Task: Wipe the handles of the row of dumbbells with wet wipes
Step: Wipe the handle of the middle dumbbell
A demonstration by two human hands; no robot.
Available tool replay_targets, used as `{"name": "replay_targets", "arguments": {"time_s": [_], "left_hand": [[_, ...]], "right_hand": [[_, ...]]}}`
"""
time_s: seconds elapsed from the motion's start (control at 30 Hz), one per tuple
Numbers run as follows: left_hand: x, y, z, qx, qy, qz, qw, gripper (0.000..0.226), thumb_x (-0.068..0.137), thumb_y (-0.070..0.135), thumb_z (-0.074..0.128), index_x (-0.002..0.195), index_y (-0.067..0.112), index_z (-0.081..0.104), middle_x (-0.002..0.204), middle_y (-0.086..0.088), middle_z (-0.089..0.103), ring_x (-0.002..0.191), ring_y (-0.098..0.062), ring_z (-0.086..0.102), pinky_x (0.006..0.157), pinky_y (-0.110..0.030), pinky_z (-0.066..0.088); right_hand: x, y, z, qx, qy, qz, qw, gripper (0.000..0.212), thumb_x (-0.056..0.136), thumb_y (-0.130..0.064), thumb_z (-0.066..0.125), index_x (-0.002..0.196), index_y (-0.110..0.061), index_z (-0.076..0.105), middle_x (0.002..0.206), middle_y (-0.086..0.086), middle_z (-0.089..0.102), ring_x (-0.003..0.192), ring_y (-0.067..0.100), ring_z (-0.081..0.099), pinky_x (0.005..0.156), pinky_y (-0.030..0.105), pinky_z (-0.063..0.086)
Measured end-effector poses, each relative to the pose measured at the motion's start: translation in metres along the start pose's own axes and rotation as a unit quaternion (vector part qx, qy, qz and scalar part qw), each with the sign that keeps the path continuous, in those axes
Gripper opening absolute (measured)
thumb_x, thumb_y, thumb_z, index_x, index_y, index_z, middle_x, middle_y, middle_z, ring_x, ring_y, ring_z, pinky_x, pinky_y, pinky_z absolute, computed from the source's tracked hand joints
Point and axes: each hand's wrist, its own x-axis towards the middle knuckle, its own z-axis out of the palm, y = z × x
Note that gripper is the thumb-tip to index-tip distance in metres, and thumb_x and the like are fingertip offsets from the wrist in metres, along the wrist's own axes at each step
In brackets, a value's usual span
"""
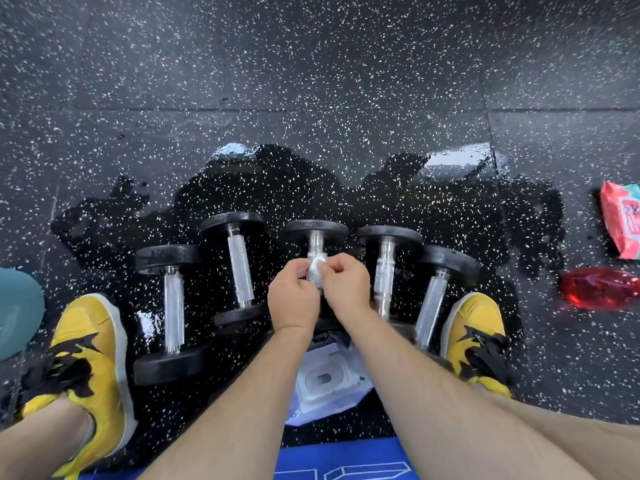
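1. While both hands meet over the middle dumbbell (316, 227), the left hand (294, 294) and the right hand (346, 284) each pinch a crumpled white wet wipe (317, 270) between thumb and curled fingers, holding it against the upper part of that dumbbell's metal handle (316, 242).
2. Four more black-headed dumbbells lie in the same row on the speckled rubber floor (311, 64): the far-left dumbbell (173, 306), the second dumbbell (239, 268), the fourth dumbbell (384, 271) and the far-right dumbbell (433, 303).
3. A dark wet patch (311, 188) spreads under the row and beyond it.
4. Well to the right lies a red-and-white wipes pack (621, 220) – what it contains cannot be seen. Near it, a red translucent bottle (599, 287) lies on its side; how full it is I cannot tell.
5. Between the forearms sits a white plastic packet (329, 379) with a pale square item showing inside.
6. A yellow left shoe (90, 348) and a yellow right shoe (478, 334) flank the row – a blue mat (346, 459) lies at the bottom edge.
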Motion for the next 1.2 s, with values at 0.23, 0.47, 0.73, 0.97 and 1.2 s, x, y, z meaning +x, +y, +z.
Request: {"name": "replay_targets", "arguments": {"time_s": [0.23, 0.47, 0.73, 0.97, 1.2], "left_hand": [[0.002, -0.007, 0.001, -0.026, 0.013, 0.014, 0.999, 0.044, 0.077, 0.003, 0.043, 0.103, 0.021, 0.073, 0.091, 0.013, 0.071, 0.093, -0.013, 0.068, 0.087, -0.03, 0.053], [0.003, -0.008, 0.0, -0.112, 0.06, 0.019, 0.992, 0.041, 0.077, 0.017, 0.037, 0.109, 0.012, 0.062, 0.106, -0.002, 0.069, 0.102, -0.016, 0.063, 0.092, -0.029, 0.047], [0.007, -0.013, 0.002, -0.125, 0.134, 0.017, 0.983, 0.029, 0.084, 0.028, 0.033, 0.095, 0.01, 0.051, 0.097, -0.01, 0.063, 0.09, -0.025, 0.057, 0.085, -0.041, 0.046], [0.008, -0.013, 0.004, -0.13, 0.134, 0.006, 0.982, 0.022, 0.082, 0.029, 0.031, 0.087, 0.013, 0.046, 0.095, -0.006, 0.064, 0.09, -0.025, 0.06, 0.086, -0.045, 0.049], [0.006, -0.009, 0.004, -0.114, 0.133, -0.002, 0.985, 0.029, 0.078, 0.032, 0.03, 0.088, 0.012, 0.049, 0.094, -0.001, 0.064, 0.09, -0.021, 0.062, 0.084, -0.043, 0.05]], "right_hand": [[0.001, -0.002, 0.0, -0.117, -0.018, -0.166, 0.979, 0.014, 0.092, -0.008, 0.061, 0.082, -0.009, 0.071, 0.086, 0.001, 0.055, 0.079, 0.016, 0.053, 0.069, 0.023, 0.042], [0.001, -0.009, -0.013, -0.342, -0.138, -0.329, 0.869, 0.026, 0.098, -0.022, 0.054, 0.089, -0.01, 0.075, 0.084, -0.005, 0.038, 0.088, 0.02, 0.045, 0.069, 0.036, 0.045], [0.0, -0.029, -0.01, -0.491, -0.238, -0.381, 0.746, 0.019, 0.095, -0.014, 0.051, 0.094, -0.007, 0.069, 0.102, 0.008, 0.053, 0.094, 0.028, 0.056, 0.067, 0.035, 0.038], [0.009, -0.015, -0.012, -0.405, -0.208, -0.324, 0.83, 0.023, 0.096, -0.023, 0.052, 0.089, -0.013, 0.072, 0.089, 0.001, 0.055, 0.085, 0.024, 0.057, 0.074, 0.039, 0.052], [-0.011, 0.0, -0.015, -0.28, -0.084, -0.185, 0.938, 0.019, 0.093, -0.012, 0.057, 0.076, -0.022, 0.055, 0.081, -0.004, 0.061, 0.079, 0.022, 0.057, 0.075, 0.038, 0.046]]}}
